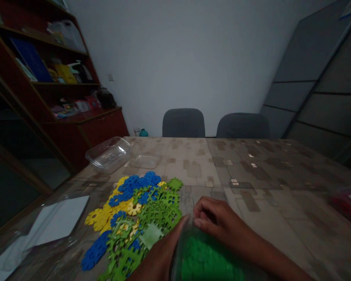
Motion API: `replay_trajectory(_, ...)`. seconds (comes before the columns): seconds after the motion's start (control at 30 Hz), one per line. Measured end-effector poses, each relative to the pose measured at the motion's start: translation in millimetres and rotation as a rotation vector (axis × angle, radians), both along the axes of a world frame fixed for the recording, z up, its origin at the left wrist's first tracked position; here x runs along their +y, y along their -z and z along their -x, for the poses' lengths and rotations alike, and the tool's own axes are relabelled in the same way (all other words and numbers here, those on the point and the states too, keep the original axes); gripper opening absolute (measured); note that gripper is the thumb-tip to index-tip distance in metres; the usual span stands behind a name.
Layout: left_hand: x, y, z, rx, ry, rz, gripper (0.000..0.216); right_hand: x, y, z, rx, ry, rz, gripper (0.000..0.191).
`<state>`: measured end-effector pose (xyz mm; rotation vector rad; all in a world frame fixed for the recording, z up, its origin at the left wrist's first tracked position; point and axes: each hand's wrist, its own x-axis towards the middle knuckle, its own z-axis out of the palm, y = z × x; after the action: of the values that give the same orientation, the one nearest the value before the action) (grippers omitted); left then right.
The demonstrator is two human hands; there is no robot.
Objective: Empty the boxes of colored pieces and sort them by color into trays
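A clear plastic container [206, 255] full of bright green pieces is at the bottom of the head view, close to me. My left hand [163, 249] grips its left side, the thumb along the rim and the other fingers hidden. At the far corner of the rim, my right hand [212, 216] is closed, thumb and fingers curled onto the edge. Left of the container lie green square interlocking pieces [156, 212] in a loose heap. Blue notched discs [131, 185] and yellow notched discs [105, 212] lie mixed in along the heap's far and left sides.
An open clear tray [109, 154] stands on the patterned table [193, 156] at the back left, beside a clear lid [146, 160]. White paper in clear plastic [58, 216] lies at left. A red package [348, 203] is at the right edge. Two grey chairs [183, 123] stand behind.
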<state>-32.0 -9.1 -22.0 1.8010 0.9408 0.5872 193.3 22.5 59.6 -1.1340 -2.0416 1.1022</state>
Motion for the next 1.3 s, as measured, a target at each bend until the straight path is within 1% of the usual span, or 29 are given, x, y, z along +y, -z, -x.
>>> replay_trajectory(0.03,-1,-4.5,0,0.014,0.010,-0.023,0.086,0,1.3,-4,-0.035,0.003,-0.028,0.004)
replay_trajectory(0.1,-3,-13.3,0,0.051,0.020,-0.033,0.079,-1,2.8,-14,-0.074,-0.012,-0.044,0.006)
replay_trajectory(0.17,-4,-16.5,0,0.090,0.023,-0.023,0.070,-5,3.0,-27,-0.064,-0.027,-0.019,0.007)
replay_trajectory(0.2,-4,-15.4,1,0.110,0.032,-0.029,0.070,-8,2.9,-34,-0.051,-0.025,-0.002,0.008)
replay_trajectory(0.27,-2,-11.9,4,0.159,0.053,-0.069,0.079,-15,3.1,-46,-0.041,0.005,0.022,0.011)
replay_trajectory(0.33,0,-15.1,8,0.206,0.084,-0.089,0.088,-22,3.9,-55,-0.049,0.043,0.030,0.013)
replay_trajectory(0.37,2,-21.8,11,0.219,0.102,-0.078,0.091,-25,4.6,-58,-0.051,0.055,0.028,0.014)
replay_trajectory(0.43,5,-44.5,14,0.204,0.162,-0.009,0.092,-29,6.1,-59,-0.052,0.061,0.014,0.014)
replay_trajectory(0.47,6,-58.3,14,0.199,0.182,0.026,0.085,-29,6.8,-57,-0.049,0.056,0.006,0.015)
replay_trajectory(0.5,8,-71.5,13,0.206,0.194,0.067,0.073,-29,7.5,-54,-0.045,0.045,-0.002,0.015)
replay_trajectory(0.53,10,-82.4,10,0.188,0.126,0.075,0.057,-29,7.9,-51,-0.037,0.033,-0.013,0.016)
replay_trajectory(0.57,12,-90.0,6,0.177,0.029,0.064,0.043,-29,8.2,-47,-0.027,0.021,-0.023,0.016)
replay_trajectory(0.6,14,-94.0,0,0.176,-0.054,0.051,0.032,-28,8.3,-44,-0.015,0.012,-0.028,0.017)
replay_trajectory(0.63,16,-94.8,-6,0.164,-0.102,0.064,0.025,-27,8.4,-41,-0.003,0.006,-0.025,0.017)
replay_trajectory(0.67,17,-93.3,-11,0.152,-0.108,0.101,0.021,-27,8.6,-40,0.009,-0.001,-0.020,0.017)
replay_trajectory(0.77,19,-87.0,-22,0.126,-0.030,0.185,0.014,-29,13.0,-46,0.003,0.025,-0.015,0.016)
replay_trajectory(0.83,19,-89.1,-23,0.177,-0.011,0.110,0.010,-33,20.3,-57,-0.045,0.089,0.013,0.016)
replay_trajectory(0.9,18,-96.1,-24,0.296,0.006,-0.003,0.010,-39,29.9,-68,-0.070,0.162,0.105,0.025)
replay_trajectory(0.97,17,-103.9,-28,0.449,0.052,-0.092,0.018,-44,38.2,-76,-0.051,0.207,0.199,0.036)
replay_trajectory(1.0,17,-107.0,-31,0.514,0.082,-0.117,0.024,-46,40.9,-77,-0.038,0.223,0.220,0.039)
replay_trajectory(1.1,15,-112.4,-42,0.650,0.145,-0.140,0.047,-47,41.2,-76,-0.021,0.250,0.223,0.047)
replay_trajectory(1.13,14,-113.3,-45,0.671,0.145,-0.136,0.049,-47,39.5,-74,-0.005,0.254,0.242,0.049)
replay_trajectory(1.3,14,-114.6,-45,0.646,0.122,-0.100,0.029,-45,31.1,-73,0.157,0.171,0.438,0.055)
